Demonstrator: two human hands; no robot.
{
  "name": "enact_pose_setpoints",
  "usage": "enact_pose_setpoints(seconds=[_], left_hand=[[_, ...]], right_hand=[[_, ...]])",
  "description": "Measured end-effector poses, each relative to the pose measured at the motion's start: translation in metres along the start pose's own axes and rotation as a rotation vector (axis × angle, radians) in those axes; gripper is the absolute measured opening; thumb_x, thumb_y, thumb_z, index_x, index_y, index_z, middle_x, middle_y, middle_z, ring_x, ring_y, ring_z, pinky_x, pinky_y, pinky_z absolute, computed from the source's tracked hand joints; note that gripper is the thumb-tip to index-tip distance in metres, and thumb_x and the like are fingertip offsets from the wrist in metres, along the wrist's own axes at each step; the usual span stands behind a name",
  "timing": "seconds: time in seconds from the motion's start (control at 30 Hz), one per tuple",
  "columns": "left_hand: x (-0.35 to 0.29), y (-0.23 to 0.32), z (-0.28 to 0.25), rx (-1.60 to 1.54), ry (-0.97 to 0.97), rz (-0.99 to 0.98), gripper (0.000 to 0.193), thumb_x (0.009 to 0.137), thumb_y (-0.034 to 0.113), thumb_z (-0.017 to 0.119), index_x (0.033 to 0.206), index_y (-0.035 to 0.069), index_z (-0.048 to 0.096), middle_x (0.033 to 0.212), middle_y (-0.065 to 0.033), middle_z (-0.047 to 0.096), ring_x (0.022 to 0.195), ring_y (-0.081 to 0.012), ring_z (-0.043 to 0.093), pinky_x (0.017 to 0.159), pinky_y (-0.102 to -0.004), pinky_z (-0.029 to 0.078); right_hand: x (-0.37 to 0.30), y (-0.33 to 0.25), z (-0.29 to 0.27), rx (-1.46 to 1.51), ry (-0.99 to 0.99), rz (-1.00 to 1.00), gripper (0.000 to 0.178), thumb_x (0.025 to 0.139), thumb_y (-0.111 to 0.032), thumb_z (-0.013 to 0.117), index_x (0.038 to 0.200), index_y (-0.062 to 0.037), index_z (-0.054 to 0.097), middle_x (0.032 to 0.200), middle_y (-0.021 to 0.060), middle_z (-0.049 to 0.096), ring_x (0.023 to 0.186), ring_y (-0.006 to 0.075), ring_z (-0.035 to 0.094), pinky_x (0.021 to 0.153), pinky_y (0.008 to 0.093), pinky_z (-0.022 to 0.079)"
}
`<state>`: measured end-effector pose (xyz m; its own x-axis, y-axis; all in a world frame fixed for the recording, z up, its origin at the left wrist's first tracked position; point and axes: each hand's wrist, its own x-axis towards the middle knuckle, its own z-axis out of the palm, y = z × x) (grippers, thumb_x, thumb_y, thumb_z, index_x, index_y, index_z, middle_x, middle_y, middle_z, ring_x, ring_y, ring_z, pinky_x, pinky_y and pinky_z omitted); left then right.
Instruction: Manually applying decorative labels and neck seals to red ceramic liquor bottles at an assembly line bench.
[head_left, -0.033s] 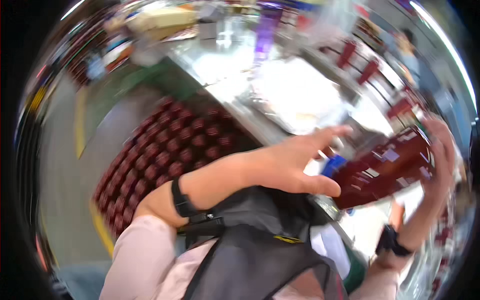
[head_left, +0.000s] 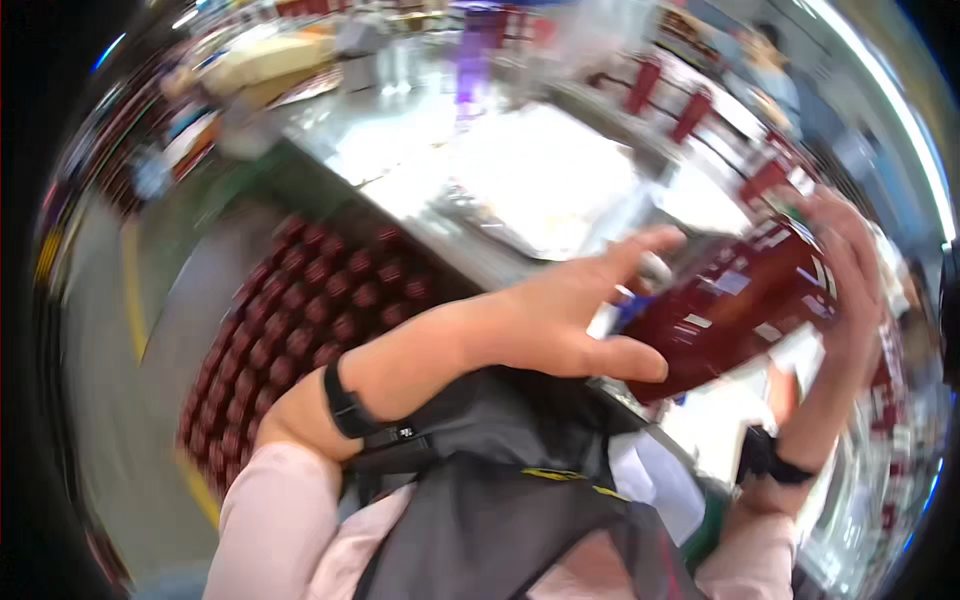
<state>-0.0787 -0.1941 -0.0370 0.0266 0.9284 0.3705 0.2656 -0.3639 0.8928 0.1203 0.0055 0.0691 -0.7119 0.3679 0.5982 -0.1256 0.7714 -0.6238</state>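
A glossy dark red bottle point(head_left: 735, 310) lies tilted in front of me on the right. My right hand point(head_left: 845, 260) grips its upper right end, with the fingers wrapped round it. At the lower left end is my left hand point(head_left: 560, 320), its thumb and index finger spread wide. The left thumb overlaps the bottle's edge; I cannot tell whether it presses on it. A small blue patch point(head_left: 632, 312) shows between this hand and the bottle, too blurred to name.
A bright metal worktable point(head_left: 400, 200) runs beyond my hands, with a white sheet-like area point(head_left: 545, 175) on it. Rows of dark red bottles point(head_left: 300, 300) stand below its edge at left. More red bottles point(head_left: 690, 115) stand behind, near a person point(head_left: 770, 80). A purple object point(head_left: 472, 70) is at the back.
The whole view has shifted, so the table and bottles sit further left. My left thumb overlaps the red bottle's end more than before. The right hand keeps its grip.
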Motion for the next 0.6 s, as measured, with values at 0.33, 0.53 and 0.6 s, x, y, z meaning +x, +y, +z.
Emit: enact_pose_setpoints(seconds=[0.33, 0.53, 0.6], left_hand=[[0.087, -0.056, 0.076, -1.119, -0.281, -0.469, 0.057, 0.092, 0.040, 0.058, 0.131, 0.001, 0.045, 0.113, -0.0141, 0.063, 0.095, -0.0215, 0.066, 0.082, -0.0359, 0.056], [0.099, -0.073, 0.083, -1.100, -0.147, -0.671, 0.053, 0.098, 0.045, 0.048, 0.133, 0.006, 0.048, 0.121, -0.0137, 0.063, 0.103, -0.0229, 0.066, 0.089, -0.0392, 0.055], [0.112, -0.074, 0.084, -1.019, -0.117, -0.651, 0.048, 0.099, 0.042, 0.047, 0.130, 0.006, 0.050, 0.117, -0.0131, 0.064, 0.100, -0.0222, 0.066, 0.087, -0.0383, 0.055]], right_hand=[[-0.087, 0.069, 0.013, 0.197, 0.307, 0.666, 0.035, 0.101, -0.029, 0.051, 0.120, -0.0009, 0.058, 0.106, 0.0030, 0.062, 0.097, 0.0097, 0.055, 0.086, 0.0256, 0.044], [-0.132, 0.077, 0.048, 0.126, 0.299, 0.707, 0.049, 0.103, -0.034, 0.044, 0.140, -0.0014, 0.044, 0.119, 0.0055, 0.060, 0.109, 0.0125, 0.054, 0.095, 0.0269, 0.042], [-0.127, 0.088, 0.042, 0.254, 0.319, 0.876, 0.051, 0.104, -0.034, 0.043, 0.143, -0.0015, 0.041, 0.124, 0.0062, 0.058, 0.112, 0.0126, 0.053, 0.096, 0.0262, 0.042]])
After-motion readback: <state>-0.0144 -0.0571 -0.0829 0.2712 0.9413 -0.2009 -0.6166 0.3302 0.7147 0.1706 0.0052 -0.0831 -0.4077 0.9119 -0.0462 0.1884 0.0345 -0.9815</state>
